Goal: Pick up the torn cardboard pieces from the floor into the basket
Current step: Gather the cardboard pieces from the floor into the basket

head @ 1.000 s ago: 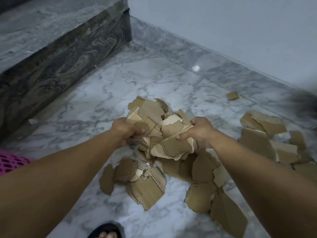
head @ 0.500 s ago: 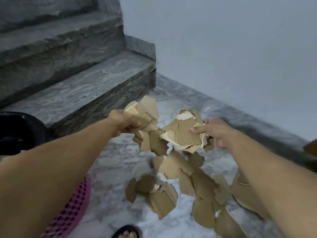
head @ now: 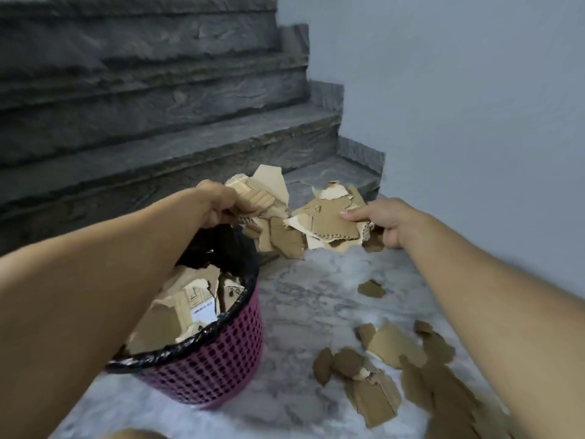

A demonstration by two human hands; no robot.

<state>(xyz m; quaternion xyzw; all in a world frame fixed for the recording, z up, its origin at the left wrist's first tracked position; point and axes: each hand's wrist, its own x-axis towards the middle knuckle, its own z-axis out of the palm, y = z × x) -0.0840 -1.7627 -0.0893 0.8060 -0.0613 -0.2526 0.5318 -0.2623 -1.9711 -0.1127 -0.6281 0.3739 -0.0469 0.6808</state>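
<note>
My left hand (head: 221, 202) grips one side of a bundle of torn cardboard pieces (head: 278, 223), and my right hand (head: 384, 221) holds the other side, thumb on top of a large brown piece. The bundle hangs in the air just right of and beyond the rim of the pink perforated basket (head: 218, 362). The basket has a black liner and holds several cardboard pieces; my left forearm crosses over it. More torn cardboard pieces (head: 395, 372) lie on the marble floor at the lower right, and a small one (head: 371, 288) lies apart.
Dark grey stone stairs (head: 158, 122) rise behind the basket on the left. A pale blue wall (head: 474, 106) runs along the right. The floor (head: 304, 305) is white-grey marble. A toe shows at the bottom edge.
Both hands have lifted the cardboard bundle off the floor pile and carried it left toward the basket. The view has swung left, bringing the whole basket into sight.
</note>
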